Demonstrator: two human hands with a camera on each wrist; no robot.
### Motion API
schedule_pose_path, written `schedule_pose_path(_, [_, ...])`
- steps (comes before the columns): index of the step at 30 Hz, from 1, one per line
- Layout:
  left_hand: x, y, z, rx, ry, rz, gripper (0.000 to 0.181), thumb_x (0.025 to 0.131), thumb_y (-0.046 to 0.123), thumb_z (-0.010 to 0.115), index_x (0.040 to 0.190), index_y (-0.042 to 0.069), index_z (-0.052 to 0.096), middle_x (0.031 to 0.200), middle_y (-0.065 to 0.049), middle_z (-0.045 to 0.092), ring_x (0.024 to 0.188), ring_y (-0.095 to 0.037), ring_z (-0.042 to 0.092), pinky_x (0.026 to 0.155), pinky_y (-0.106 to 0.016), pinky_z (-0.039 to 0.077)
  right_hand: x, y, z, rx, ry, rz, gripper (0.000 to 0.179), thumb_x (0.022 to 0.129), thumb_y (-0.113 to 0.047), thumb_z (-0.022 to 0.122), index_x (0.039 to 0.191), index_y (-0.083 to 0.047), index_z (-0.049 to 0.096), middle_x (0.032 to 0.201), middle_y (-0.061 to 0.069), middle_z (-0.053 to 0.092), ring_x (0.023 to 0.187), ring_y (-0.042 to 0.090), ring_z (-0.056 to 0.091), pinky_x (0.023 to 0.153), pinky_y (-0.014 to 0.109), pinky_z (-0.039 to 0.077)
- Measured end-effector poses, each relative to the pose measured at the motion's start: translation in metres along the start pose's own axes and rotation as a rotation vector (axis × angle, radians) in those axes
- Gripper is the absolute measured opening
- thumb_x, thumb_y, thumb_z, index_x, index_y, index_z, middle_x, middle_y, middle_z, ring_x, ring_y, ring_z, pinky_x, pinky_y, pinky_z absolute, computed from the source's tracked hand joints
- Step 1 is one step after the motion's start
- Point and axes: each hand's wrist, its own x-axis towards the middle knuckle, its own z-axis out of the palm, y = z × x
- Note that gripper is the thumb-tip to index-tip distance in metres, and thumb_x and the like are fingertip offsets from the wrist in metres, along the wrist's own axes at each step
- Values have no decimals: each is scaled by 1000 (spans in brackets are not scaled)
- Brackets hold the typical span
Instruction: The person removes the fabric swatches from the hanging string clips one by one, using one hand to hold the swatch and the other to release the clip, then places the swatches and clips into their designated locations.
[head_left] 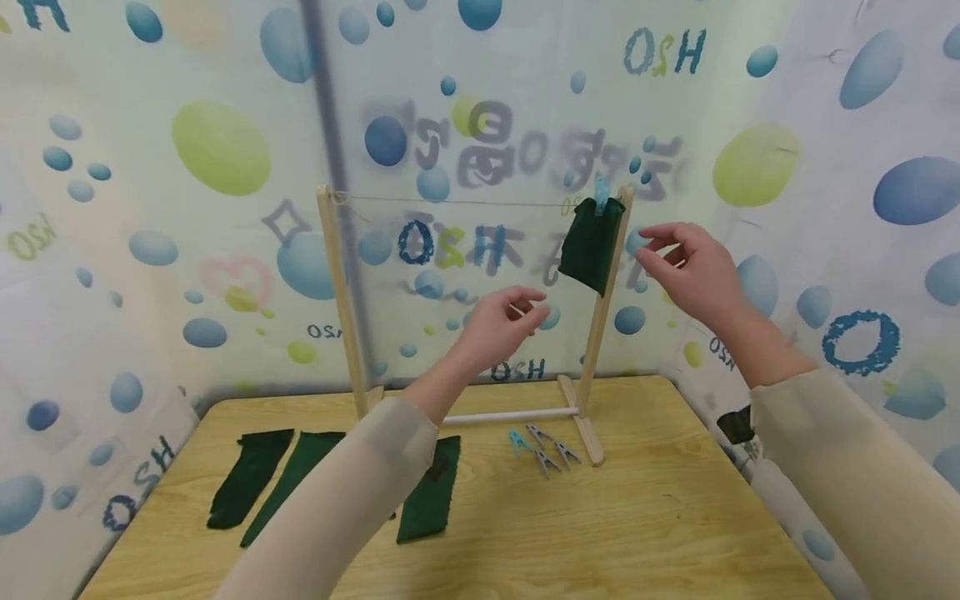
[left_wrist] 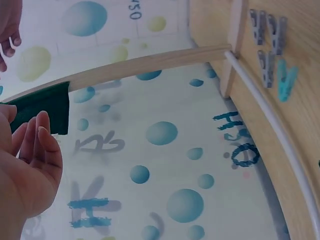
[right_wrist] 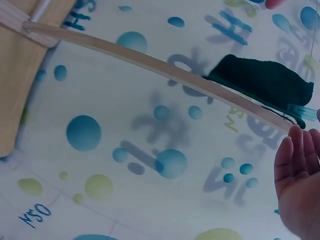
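Observation:
A dark green cloth hangs from the string at the right end of a wooden frame. One light blue clothespin clips its top edge. My right hand is just right of the frame's right post, fingers loosely bent and holding nothing. Lower and to the left of the cloth, my left hand hovers with relaxed fingers and nothing between them. In the left wrist view the left hand appears beside the green cloth; the right wrist view shows the right hand near the clipped corner.
Several clothespins, one of them light blue, lie on the wooden table by the frame's right foot. Several green cloths lie at the left, partly covered by my left sleeve. A white rod joins the posts low down.

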Motion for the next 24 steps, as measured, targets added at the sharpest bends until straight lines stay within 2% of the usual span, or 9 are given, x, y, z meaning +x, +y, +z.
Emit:
schedule_pose_path(5, [26,10,6,-45,67,28,37,112,34,67,143,14,72,121,-8,74,100,-26,73,75,-29,59,23,-17,-9,-25,-3,-4,52,112,-42,62,154,-12,62,139,17,60,111,27,61,76,19,46])
schedule_pose_path(7, [35,15,8,-59,100,29,37,112,33,67,142,13,72,123,-8,74,102,-23,72,79,-31,60,32,-23,-11,-21,-3,-13,52,112,-40,63,154,-12,61,143,18,58,116,31,61,81,23,47])
schedule_pose_path(9, [45,19,10,-83,131,27,38,112,33,68,143,12,71,126,-8,74,106,-23,72,85,-33,62,41,-28,-12,-25,-1,-29,52,112,-39,63,155,-11,60,145,19,56,120,34,61,88,30,50])
schedule_pose_path(13, [61,28,14,-136,191,-2,41,111,32,68,147,13,69,134,-8,72,115,-23,72,95,-36,63,57,-35,-12,-36,-15,-71,53,112,-34,64,159,-10,57,151,23,55,131,43,57,108,52,51])
schedule_pose_path(16, [72,34,15,-181,236,-16,42,111,32,69,150,17,67,142,-9,69,122,-23,69,98,-39,64,66,-39,-11,-50,-45,-94,56,112,-30,64,163,-11,53,159,23,54,139,47,51,118,65,45])
schedule_pose_path(20, [83,40,17,-208,274,-20,44,110,33,71,151,19,67,144,-7,70,127,-23,68,102,-39,62,77,-41,-10,-83,-101,-93,59,113,-29,62,168,-14,46,170,19,47,152,49,41,125,69,37])
schedule_pose_path(24, [90,44,23,-220,281,-32,46,109,32,73,152,16,67,142,-7,72,128,-24,70,107,-38,61,82,-42,-8,-131,-130,-77,60,115,-29,59,171,-17,42,175,15,42,162,45,27,131,72,22])
